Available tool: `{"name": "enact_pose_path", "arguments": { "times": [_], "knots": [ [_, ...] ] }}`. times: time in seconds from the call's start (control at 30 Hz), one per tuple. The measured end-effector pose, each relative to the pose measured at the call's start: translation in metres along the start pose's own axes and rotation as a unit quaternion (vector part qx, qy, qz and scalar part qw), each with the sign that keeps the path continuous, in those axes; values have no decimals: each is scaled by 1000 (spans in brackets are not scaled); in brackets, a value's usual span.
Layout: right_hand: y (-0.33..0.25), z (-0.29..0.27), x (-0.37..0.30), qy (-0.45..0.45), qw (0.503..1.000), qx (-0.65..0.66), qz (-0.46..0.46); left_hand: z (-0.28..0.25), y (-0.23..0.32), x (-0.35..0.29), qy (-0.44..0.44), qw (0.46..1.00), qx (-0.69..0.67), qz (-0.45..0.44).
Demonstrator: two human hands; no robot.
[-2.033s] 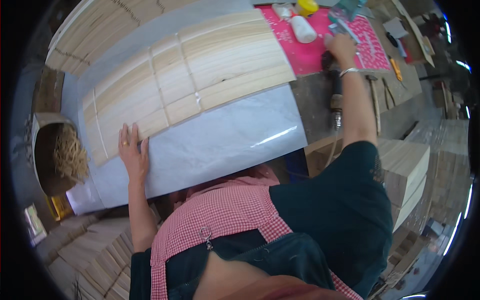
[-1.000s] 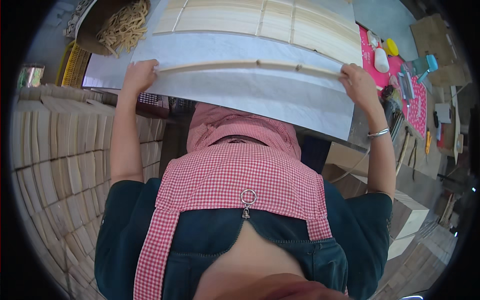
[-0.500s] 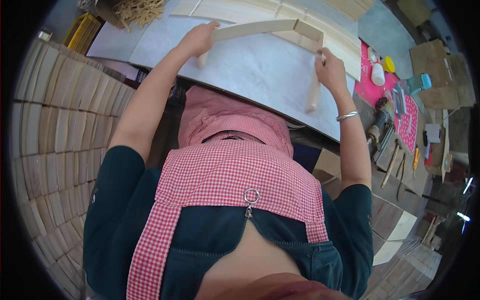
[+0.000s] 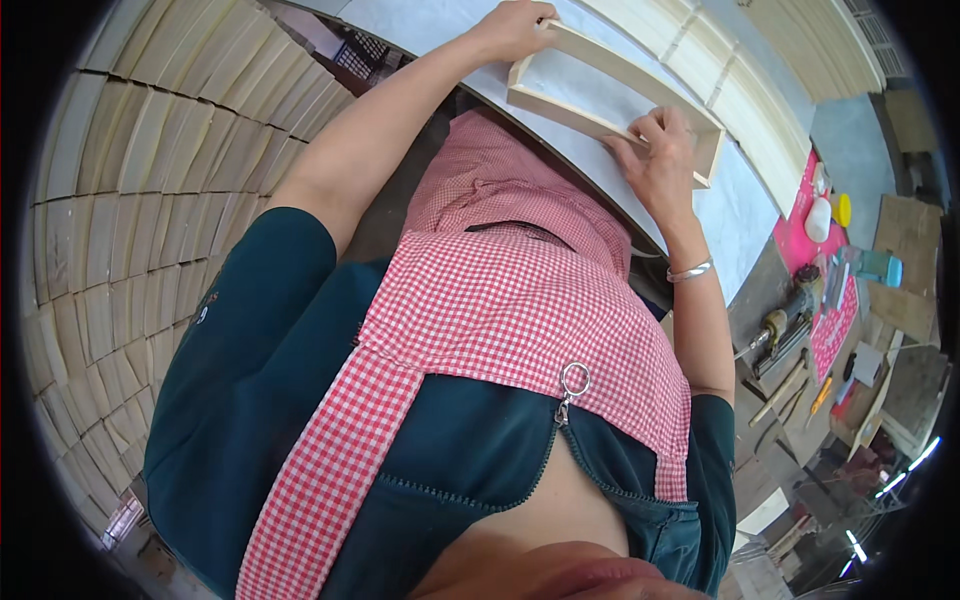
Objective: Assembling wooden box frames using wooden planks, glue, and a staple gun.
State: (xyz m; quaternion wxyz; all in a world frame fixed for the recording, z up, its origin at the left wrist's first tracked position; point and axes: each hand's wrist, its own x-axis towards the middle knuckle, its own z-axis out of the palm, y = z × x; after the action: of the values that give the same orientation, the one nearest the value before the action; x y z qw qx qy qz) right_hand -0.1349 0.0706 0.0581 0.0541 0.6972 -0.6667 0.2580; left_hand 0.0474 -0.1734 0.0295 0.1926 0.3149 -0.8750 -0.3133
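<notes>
A narrow rectangular frame of pale wooden boards (image 4: 565, 112) lies on the white marbled tabletop (image 4: 740, 220), its inside showing the table surface. My left hand (image 4: 512, 30) is closed on the frame's far left corner, fingers wrapped over the board end. Along the near long side, toward the right end, my right hand (image 4: 662, 160) pinches the board between thumb and curled fingers. The fingertips partly cover that board. A silver bangle (image 4: 690, 271) circles my right wrist.
Pale planks (image 4: 740, 90) lie beyond the frame. At right are a pink dotted mat (image 4: 835, 335), a white bottle (image 4: 820, 218), a blue-capped container (image 4: 880, 266), a power tool (image 4: 775, 330) and an orange-handled tool (image 4: 821, 396). Stacked wooden boards (image 4: 200, 150) rise at left.
The frame has come down flat onto the table from an angled position. My right hand has shifted from its right end to the near side. The whole view has turned.
</notes>
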Motion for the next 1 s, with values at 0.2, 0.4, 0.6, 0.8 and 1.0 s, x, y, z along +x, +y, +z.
{"name": "enact_pose_path", "arguments": {
  "times": [0.2,0.4,0.6,0.8,1.0],
  "knots": [
    [-1,6,-2,-47,997,31,61,17,-7,-5,73,997,-11,31],
    [-5,5,1,-48,996,32,65,14,-11,-11,36,999,10,12],
    [-6,4,0,-54,995,12,80,-24,11,-62,-97,958,-262,-61],
    [-16,6,8,-65,997,32,33,-21,-6,-68,-145,973,-179,8],
    [-69,29,33,-84,993,30,-81,-8,-19,-62,-154,945,-288,16]
  ]
}}
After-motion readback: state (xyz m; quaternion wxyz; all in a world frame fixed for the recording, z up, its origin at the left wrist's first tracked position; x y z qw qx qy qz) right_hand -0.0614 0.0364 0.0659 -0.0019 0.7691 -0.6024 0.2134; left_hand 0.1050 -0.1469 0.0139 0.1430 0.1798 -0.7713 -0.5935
